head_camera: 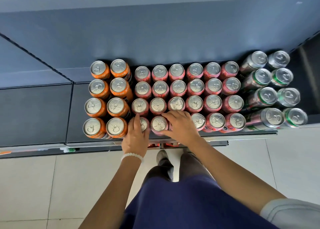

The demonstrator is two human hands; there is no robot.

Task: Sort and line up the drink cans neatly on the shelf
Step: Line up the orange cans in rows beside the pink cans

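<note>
Here, a dark shelf [34, 107] is seen above a pale tiled floor [26, 185]. Orange cans [107, 98], pink cans [195, 88] and silver-green cans [270, 93] are lined up in rows to its front edge; bare shelf is left at the left. A front-row pink can [144, 123] is gripped by the left hand [136, 135]; its neighbour [159, 124] is touched by the right hand [180, 124], fingers curled over a hidden can.

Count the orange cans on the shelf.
8 orange cans, all upright at the left end of the shelf, in two columns of four running front to back, beside the pink cans. None seems hidden.
</note>
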